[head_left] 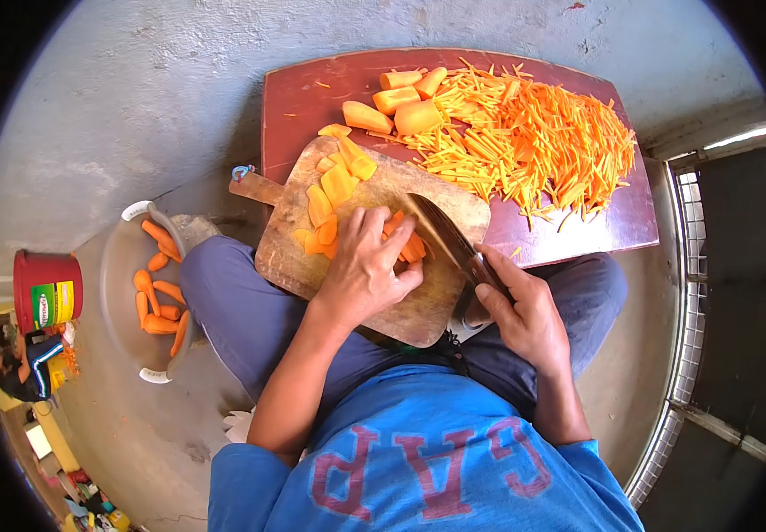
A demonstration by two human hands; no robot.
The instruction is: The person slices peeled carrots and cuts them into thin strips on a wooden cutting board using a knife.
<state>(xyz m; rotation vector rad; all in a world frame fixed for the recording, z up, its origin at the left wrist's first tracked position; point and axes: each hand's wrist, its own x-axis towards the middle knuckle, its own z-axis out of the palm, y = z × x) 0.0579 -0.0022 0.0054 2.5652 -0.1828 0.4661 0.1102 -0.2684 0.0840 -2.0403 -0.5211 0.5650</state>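
Note:
My left hand (367, 266) presses down on a stack of carrot slices (411, 247) on the wooden cutting board (383, 310), its fingers bent over them. In my right hand (525, 310) is the handle of a kitchen knife (443, 226). The dark blade points up and away from me, just right of the stack. More flat carrot slices (337, 184) lie along the board's left side. Beyond the board, a large heap of carrot strips (538, 133) covers much of the red table (312, 97), with several thick carrot chunks (417, 116) at its left.
On the floor at left stands a grey basin (117, 284) with several peeled carrots (160, 324). A red bucket (21, 293) is farther left, and another person (37, 368) sits beyond. A wall runs behind the table; a metal-mesh door frame (689, 310) stands at right.

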